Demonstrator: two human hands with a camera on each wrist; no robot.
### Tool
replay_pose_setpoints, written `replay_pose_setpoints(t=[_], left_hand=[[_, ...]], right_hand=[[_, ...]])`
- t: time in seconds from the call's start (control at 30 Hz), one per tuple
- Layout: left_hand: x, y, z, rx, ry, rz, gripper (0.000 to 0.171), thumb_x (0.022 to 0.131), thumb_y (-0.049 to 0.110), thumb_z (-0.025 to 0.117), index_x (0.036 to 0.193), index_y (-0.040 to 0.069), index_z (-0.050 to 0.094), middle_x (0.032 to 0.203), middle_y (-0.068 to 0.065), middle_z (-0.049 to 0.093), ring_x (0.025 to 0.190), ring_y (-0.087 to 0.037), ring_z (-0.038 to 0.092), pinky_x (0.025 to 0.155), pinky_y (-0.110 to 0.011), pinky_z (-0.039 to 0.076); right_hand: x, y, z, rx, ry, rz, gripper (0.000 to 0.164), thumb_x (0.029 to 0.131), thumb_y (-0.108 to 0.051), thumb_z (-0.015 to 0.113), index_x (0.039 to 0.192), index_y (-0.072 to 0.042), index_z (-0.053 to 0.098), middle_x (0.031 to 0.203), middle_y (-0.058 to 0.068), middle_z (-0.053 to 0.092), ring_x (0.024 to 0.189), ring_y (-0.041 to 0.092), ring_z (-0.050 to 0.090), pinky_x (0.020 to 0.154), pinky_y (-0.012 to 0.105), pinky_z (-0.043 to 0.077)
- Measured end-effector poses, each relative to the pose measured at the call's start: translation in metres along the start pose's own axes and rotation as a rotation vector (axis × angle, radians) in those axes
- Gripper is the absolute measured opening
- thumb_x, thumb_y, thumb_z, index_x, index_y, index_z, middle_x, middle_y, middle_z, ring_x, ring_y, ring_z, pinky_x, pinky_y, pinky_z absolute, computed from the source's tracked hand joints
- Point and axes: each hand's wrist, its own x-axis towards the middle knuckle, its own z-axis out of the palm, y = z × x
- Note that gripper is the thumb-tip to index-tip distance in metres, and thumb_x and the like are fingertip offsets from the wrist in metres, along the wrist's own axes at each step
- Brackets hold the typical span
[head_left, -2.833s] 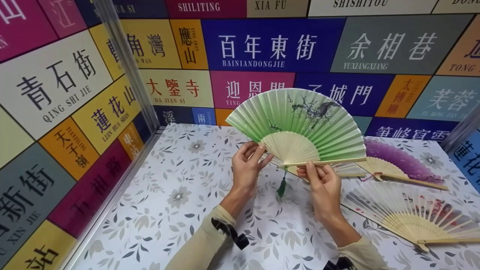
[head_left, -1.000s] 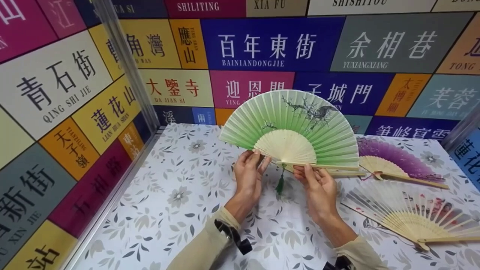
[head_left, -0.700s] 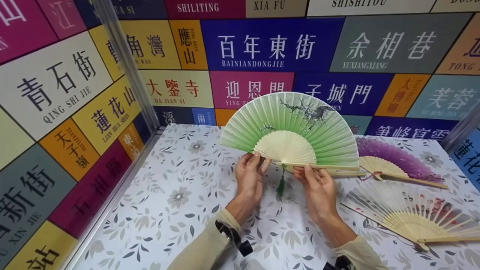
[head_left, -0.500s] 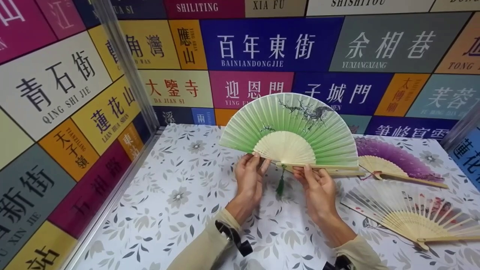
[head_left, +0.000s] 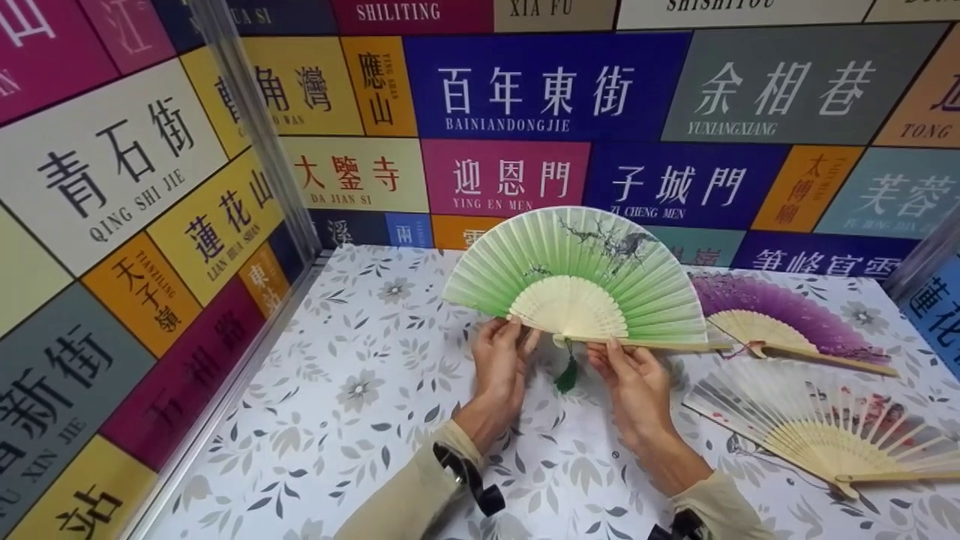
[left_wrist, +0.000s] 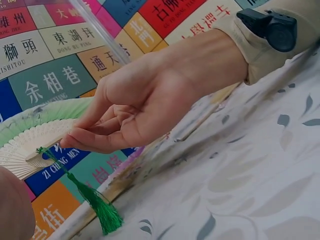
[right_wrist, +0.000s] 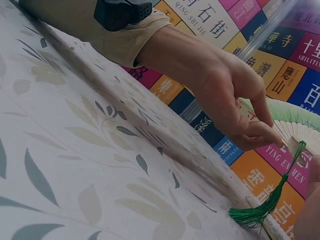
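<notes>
In the head view, a spread green-and-white folding fan [head_left: 570, 304] with a dark branch print stands up above the table. My left hand [head_left: 499, 371] pinches its left edge stick between thumb and fingers. The right hand [head_left: 636, 386] pinches the lower right stick. From the pivot hangs a green tassel [head_left: 568, 375]. The left wrist view shows my right hand [left_wrist: 145, 102] gripping the stick beside the tassel [left_wrist: 102, 210]. In the right wrist view, my left hand [right_wrist: 225, 95] holds the other edge of the fan [right_wrist: 292, 122].
Two more spread fans lie to the right: a purple one [head_left: 814, 315] behind and a pale one with red figures [head_left: 840, 427] nearer. A floral cloth [head_left: 300, 420] covers the table. Sign-printed panels [head_left: 547, 90] stand behind and at the left.
Both hands have lowered the green fan toward the table, and it sits slightly further left than at first. More lettering on the back panel shows above it. The grips look unchanged.
</notes>
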Motion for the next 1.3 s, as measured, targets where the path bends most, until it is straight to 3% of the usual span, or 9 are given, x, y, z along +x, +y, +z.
replay_pose_setpoints(t=[0.2, 0.43, 0.77, 1.03, 1.3], left_hand=[[-0.007, -0.001, -0.016, 0.042, 0.035, -0.043, 0.026, 0.100, 0.000, 0.055, 0.121, -0.006, 0.041, 0.124, -0.023, 0.053, 0.114, -0.030, 0.065, 0.099, -0.032, 0.059], [-0.014, -0.001, -0.034, 0.083, 0.046, -0.084, 0.024, 0.100, -0.002, 0.054, 0.117, -0.006, 0.038, 0.123, -0.025, 0.052, 0.112, -0.033, 0.066, 0.097, -0.035, 0.061], [-0.032, 0.005, -0.057, 0.183, 0.045, -0.141, 0.030, 0.101, -0.001, 0.051, 0.126, -0.009, 0.036, 0.125, -0.027, 0.046, 0.110, -0.032, 0.063, 0.097, -0.038, 0.061], [-0.048, 0.016, -0.068, 0.292, 0.036, -0.176, 0.032, 0.102, 0.001, 0.051, 0.128, -0.010, 0.036, 0.125, -0.027, 0.047, 0.107, -0.030, 0.062, 0.099, -0.038, 0.060], [-0.058, 0.026, -0.072, 0.323, 0.023, -0.194, 0.032, 0.104, 0.004, 0.049, 0.130, -0.010, 0.036, 0.126, -0.028, 0.047, 0.107, -0.029, 0.063, 0.099, -0.037, 0.060]], right_hand=[[-0.005, 0.005, -0.007, -0.040, 0.004, 0.064, 0.029, 0.099, -0.013, 0.062, 0.120, 0.006, 0.056, 0.095, 0.009, 0.077, 0.088, 0.015, 0.073, 0.090, 0.024, 0.062], [-0.012, 0.007, -0.012, -0.104, 0.021, 0.197, 0.028, 0.101, -0.010, 0.060, 0.123, 0.006, 0.055, 0.095, 0.007, 0.077, 0.092, 0.014, 0.073, 0.097, 0.026, 0.059], [-0.024, 0.013, -0.015, -0.175, 0.025, 0.345, 0.031, 0.102, -0.008, 0.058, 0.128, 0.007, 0.050, 0.095, 0.007, 0.076, 0.094, 0.013, 0.074, 0.099, 0.024, 0.058], [-0.035, 0.017, -0.016, -0.207, 0.000, 0.386, 0.031, 0.102, -0.005, 0.057, 0.128, 0.010, 0.050, 0.098, 0.009, 0.075, 0.096, 0.015, 0.074, 0.097, 0.025, 0.059], [-0.049, 0.016, -0.017, -0.191, -0.021, 0.432, 0.035, 0.102, -0.004, 0.054, 0.133, 0.012, 0.047, 0.105, 0.013, 0.074, 0.102, 0.018, 0.073, 0.099, 0.028, 0.059]])
